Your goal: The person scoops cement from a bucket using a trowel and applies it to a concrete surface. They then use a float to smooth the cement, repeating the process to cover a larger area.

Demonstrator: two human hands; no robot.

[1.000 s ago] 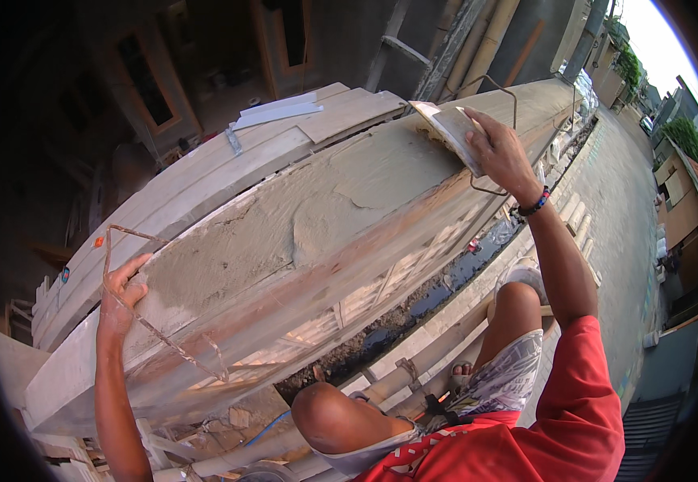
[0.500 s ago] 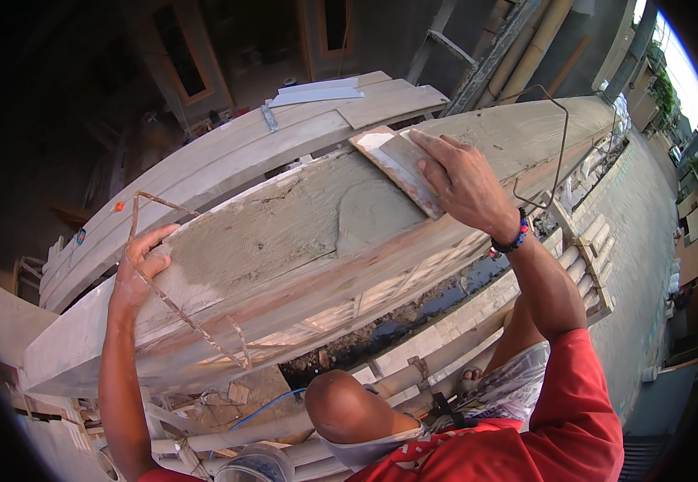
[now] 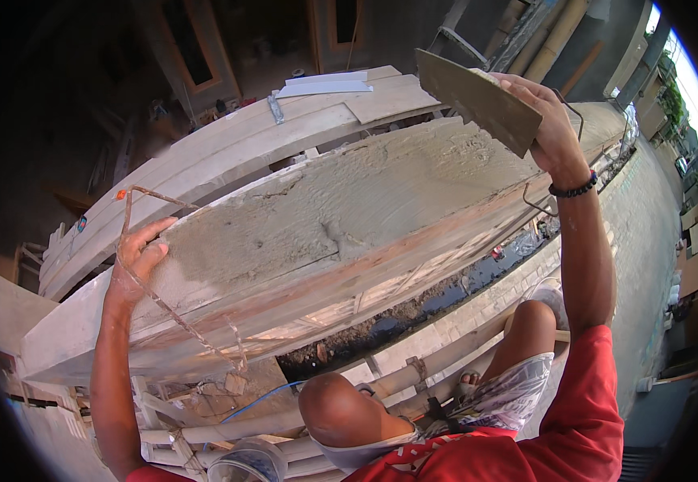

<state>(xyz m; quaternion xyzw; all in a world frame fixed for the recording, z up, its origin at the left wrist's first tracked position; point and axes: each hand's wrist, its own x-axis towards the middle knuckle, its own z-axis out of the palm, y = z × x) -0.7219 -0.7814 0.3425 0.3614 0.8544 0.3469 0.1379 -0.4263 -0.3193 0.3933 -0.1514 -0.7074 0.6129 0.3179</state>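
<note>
My right hand grips a rectangular plastering trowel, raised above the far right part of a long concrete beam and tilted so its broad grey-brown face shows. Wet grey mortar covers much of the beam's top, with ridges near the right and a small lump midway. At the beam's left end my left hand rests on the far edge, fingers stretched and thumb apart. A rusty bent metal rod crosses in front of that hand.
Pale boards lie beyond the beam, bearing white strips. Below run a dark wet ditch and bamboo poles. A bucket stands at the bottom. Another bent rod sticks out at right; a paved lane lies beyond.
My right hand has lifted the trowel off the mortar, up and to the right, and turned it over. A smooth mortar patch midway is now streaked and ridged. The left hand stays nearly put.
</note>
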